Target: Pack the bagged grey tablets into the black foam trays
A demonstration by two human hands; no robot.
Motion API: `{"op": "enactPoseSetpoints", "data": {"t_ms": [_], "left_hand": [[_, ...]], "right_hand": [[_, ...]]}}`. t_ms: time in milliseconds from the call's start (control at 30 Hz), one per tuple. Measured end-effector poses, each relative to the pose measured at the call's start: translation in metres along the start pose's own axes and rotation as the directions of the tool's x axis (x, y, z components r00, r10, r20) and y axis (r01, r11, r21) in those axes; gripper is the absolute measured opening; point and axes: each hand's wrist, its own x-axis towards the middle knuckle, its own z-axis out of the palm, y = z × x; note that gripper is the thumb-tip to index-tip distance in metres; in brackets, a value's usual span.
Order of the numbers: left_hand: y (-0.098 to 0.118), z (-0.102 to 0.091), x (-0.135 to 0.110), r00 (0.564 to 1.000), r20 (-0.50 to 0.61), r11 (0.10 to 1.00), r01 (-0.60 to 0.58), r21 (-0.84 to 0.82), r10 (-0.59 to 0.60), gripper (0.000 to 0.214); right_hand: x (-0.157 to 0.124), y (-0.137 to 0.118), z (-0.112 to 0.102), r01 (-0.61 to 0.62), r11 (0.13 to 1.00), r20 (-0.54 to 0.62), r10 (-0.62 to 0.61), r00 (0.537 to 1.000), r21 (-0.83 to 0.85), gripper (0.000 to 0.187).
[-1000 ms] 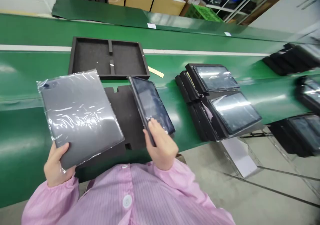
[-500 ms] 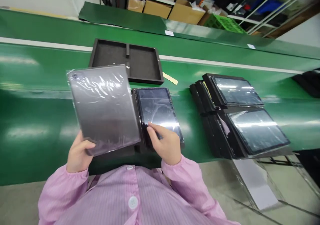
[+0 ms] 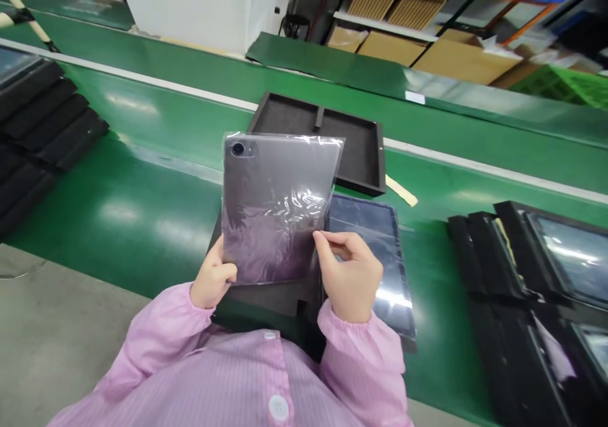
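A grey tablet (image 3: 280,205) in a clear plastic sleeve is tilted up in front of me, its back and camera lens facing me. My left hand (image 3: 211,278) is closed on its lower left corner, thumb on the near face. At the right edge my right hand (image 3: 351,268) pinches with thumb and forefinger; the fingertips meet the edge of the sleeve. Behind that hand, a second tablet (image 3: 365,215) lies screen up in a black foam tray (image 3: 266,303), partly hidden by the held tablet and my hand.
Beyond stands a black foam tray (image 3: 358,154) with two compartments, a yellow strip (image 3: 401,191) beside it. Stacked black trays with tablets (image 3: 574,249) are on the right; more black trays (image 3: 42,129) are stacked at left. All rest on a green bench (image 3: 156,230).
My view has turned left, bringing the left stack into sight. The held tablet has come more upright, and my right hand has moved from above the lying tablet to the held one's edge.
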Motion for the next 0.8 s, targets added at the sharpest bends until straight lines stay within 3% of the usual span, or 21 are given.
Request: {"op": "enactPoseSetpoints", "data": {"t_ms": [100,167,200,233,267,333,367,400,500,567,633,700,800], "left_hand": [[-0.003,-0.002,0.0,0.999,0.025,0.998,-0.031,0.046,0.03,0.079],[-0.004,-0.003,0.0,0.998,0.041,0.997,-0.051,0.057,0.049,0.074],[-0.004,-0.004,0.0,0.998,0.051,0.997,-0.049,0.053,0.046,0.072],[-0.004,-0.004,0.0,0.997,0.06,0.998,-0.046,0.048,0.043,0.07],[-0.004,-0.004,-0.001,0.997,0.065,0.998,-0.047,0.045,0.044,0.069],[-0.004,-0.004,-0.002,0.995,0.077,0.997,-0.068,0.047,0.064,0.065],[-0.004,-0.004,-0.002,0.993,0.085,0.995,-0.086,0.053,0.081,0.062],[-0.004,-0.004,-0.003,0.991,0.092,0.992,-0.104,0.065,0.098,0.059],[-0.004,-0.003,-0.003,0.989,0.101,0.989,-0.12,0.087,0.111,0.052],[-0.004,-0.003,-0.003,0.992,0.079,0.989,-0.11,0.099,0.102,0.05],[-0.005,-0.003,-0.002,0.993,0.048,0.986,-0.113,0.121,0.107,0.049],[-0.005,-0.003,-0.002,0.992,0.033,0.981,-0.124,0.148,0.121,0.052],[-0.003,-0.002,-0.002,0.991,0.093,0.989,-0.11,0.097,0.101,0.062]], "right_hand": [[-0.011,-0.024,0.005,0.157,0.987,0.054,-0.155,0.986,-0.026,0.012],[-0.029,-0.044,0.015,0.262,0.962,0.229,-0.273,0.935,0.075,0.016],[-0.041,-0.053,0.022,0.337,0.924,0.356,-0.381,0.854,0.18,0.018],[-0.054,-0.06,0.029,0.417,0.85,0.463,-0.526,0.714,0.322,0.02],[-0.066,-0.066,0.036,0.475,0.739,0.504,-0.673,0.54,0.478,0.022],[-0.085,-0.072,0.048,0.499,0.546,0.471,-0.837,0.279,0.673,0.025],[-0.09,-0.074,0.051,0.484,0.492,0.456,-0.867,0.199,0.724,0.026],[-0.092,-0.074,0.053,0.46,0.474,0.462,-0.875,0.146,0.751,0.026],[-0.086,-0.073,0.049,0.363,0.494,0.526,-0.851,0.013,0.79,0.02],[-0.08,-0.072,0.044,0.314,0.516,0.543,-0.84,0.001,0.797,0.019],[-0.075,-0.072,0.039,0.258,0.523,0.531,-0.846,0.044,0.813,0.025],[-0.07,-0.074,0.034,0.15,0.517,0.505,-0.856,0.111,0.843,0.033],[-0.055,-0.079,0.02,-0.131,0.542,0.556,-0.786,0.27,0.83,0.035]]}}
